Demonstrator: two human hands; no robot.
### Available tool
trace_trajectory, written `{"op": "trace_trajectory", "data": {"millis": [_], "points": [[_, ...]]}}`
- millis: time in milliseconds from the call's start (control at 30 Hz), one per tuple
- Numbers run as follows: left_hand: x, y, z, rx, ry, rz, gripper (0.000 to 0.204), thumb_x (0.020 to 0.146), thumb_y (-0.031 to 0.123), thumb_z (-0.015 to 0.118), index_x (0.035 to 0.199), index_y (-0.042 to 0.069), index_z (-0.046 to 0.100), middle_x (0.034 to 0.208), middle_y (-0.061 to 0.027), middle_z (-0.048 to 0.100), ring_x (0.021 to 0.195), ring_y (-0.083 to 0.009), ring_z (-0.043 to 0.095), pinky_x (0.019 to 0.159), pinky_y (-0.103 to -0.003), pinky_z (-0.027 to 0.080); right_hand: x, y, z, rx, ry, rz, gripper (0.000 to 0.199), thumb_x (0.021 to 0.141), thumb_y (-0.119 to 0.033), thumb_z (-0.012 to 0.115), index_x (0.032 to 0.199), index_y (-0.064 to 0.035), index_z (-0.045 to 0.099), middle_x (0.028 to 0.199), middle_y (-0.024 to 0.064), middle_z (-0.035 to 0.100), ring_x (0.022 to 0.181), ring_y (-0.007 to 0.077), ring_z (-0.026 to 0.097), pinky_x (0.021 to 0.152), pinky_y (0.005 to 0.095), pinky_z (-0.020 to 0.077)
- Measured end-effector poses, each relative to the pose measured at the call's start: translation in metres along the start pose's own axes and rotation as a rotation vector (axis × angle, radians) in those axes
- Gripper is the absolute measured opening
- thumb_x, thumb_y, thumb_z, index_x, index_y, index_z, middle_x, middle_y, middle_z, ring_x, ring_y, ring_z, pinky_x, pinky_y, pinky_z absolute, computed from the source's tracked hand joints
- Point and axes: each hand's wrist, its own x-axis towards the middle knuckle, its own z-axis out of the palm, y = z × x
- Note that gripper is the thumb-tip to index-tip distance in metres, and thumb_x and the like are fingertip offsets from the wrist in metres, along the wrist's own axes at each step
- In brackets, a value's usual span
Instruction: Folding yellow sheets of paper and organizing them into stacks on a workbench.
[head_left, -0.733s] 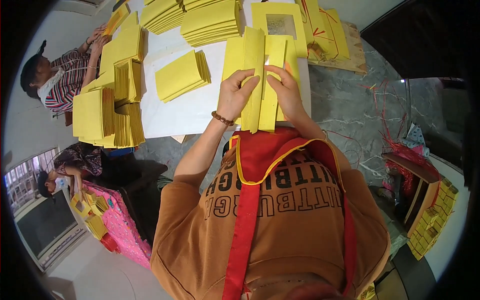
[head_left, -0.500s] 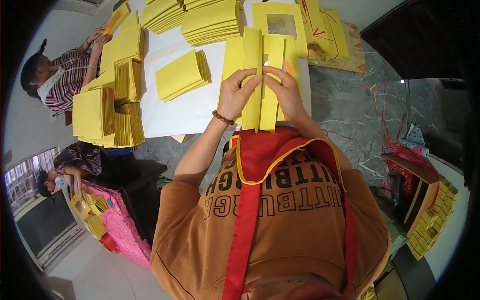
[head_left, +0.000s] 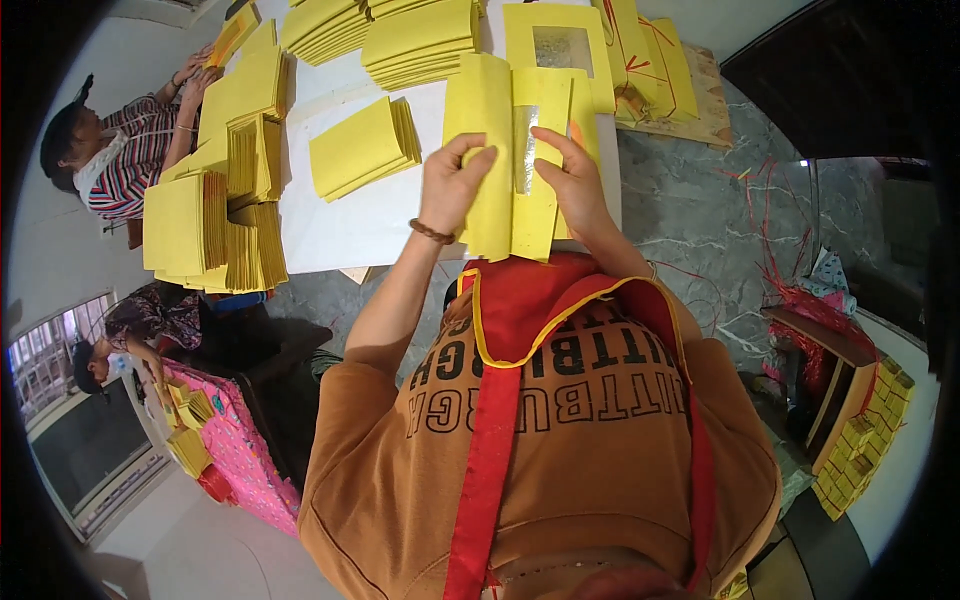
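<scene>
Before me on the white table lies a folded sheet of yellow paper [head_left: 485, 210], with a narrow silver foil patch [head_left: 527, 155] showing beside its left flap. My left hand [head_left: 455, 185] is closed on that flap, fingers curled and thumb pressed against it. On the right part of the sheet rests my right hand [head_left: 575, 185], its index finger and thumb apart, fingertips by the foil; its other fingers are partly hidden. Under the sheet more yellow paper shows at the right, with a bit of orange. Just beyond lies a yellow sheet with a larger silver patch [head_left: 562, 50].
A small yellow paper stack [head_left: 355, 150] lies left of my hands on the white table [head_left: 320, 235]. Taller stacks [head_left: 420, 45] stand farther back and at the left edge [head_left: 185, 225]. Red-tied bundles [head_left: 665, 70] sit back right. Two people work at the left.
My hands have moved apart from the sheet's middle fold. The left flap has swung leftward with my left hand, and more of the silver foil shows. My right hand's finger and thumb have parted.
</scene>
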Motion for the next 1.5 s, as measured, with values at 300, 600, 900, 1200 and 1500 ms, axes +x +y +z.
{"op": "trace_trajectory", "data": {"millis": [300,600,900,1200,1500], "points": [[0.005,0.023,-0.035,-0.213,0.037,-0.028,0.012,0.084,0.009,0.059,0.091,0.0,0.063,0.077,0.0002,0.062,0.063,-0.0037,0.053,0.057,-0.018,0.042,0.003,0.013,-0.011,0.036,0.068,0.068,0.047,0.078,0.002,0.05,0.125,-0.0016,0.047,0.098,0.0033,0.054,0.076,0.0094,0.048,0.068,0.0213,0.0396],[0.004,0.009,0.002,0.245,-0.04,-0.066,0.018,0.08,0.018,0.066,0.088,0.001,0.065,0.074,-0.0022,0.063,0.06,-0.0062,0.052,0.054,-0.022,0.041,0.003,0.008,-0.003,0.115,-0.024,0.107,0.029,0.09,-0.015,0.052,0.114,0.0015,0.055,0.104,0.0053,0.057,0.095,0.0098,0.052,0.082,0.0228,0.0411],[0.002,0.006,0.02,0.558,-0.056,0.364,0.027,0.074,0.025,0.071,0.088,0.003,0.064,0.08,-0.0123,0.062,0.069,-0.0244,0.059,0.059,-0.032,0.045,0.003,-0.01,0.004,-0.042,0.061,0.046,0.033,0.084,-0.028,0.062,0.1,0.0011,0.057,0.096,0.0067,0.056,0.092,0.0127,0.051,0.08,0.0237,0.0393],[0.001,0.008,0.022,0.659,-0.082,0.383,0.036,0.069,0.031,0.075,0.091,0.005,0.063,0.082,-0.0104,0.061,0.073,-0.0241,0.059,0.063,-0.032,0.046,0.007,0.0,-0.002,0.123,0.06,0.176,0.033,0.082,-0.022,0.063,0.103,0.0015,0.055,0.095,0.0071,0.055,0.091,0.0131,0.05,0.078,0.0249,0.0396],[0.004,0.003,0.019,0.649,-0.062,0.416,0.038,0.069,0.035,0.075,0.09,0.005,0.063,0.078,-0.0102,0.06,0.066,-0.025,0.058,0.058,-0.034,0.046,0.008,0.008,-0.003,0.308,0.1,0.222,0.024,0.087,-0.017,0.055,0.102,0.0006,0.055,0.092,0.0034,0.055,0.087,0.0096,0.05,0.074,0.0229,0.0398]]}}
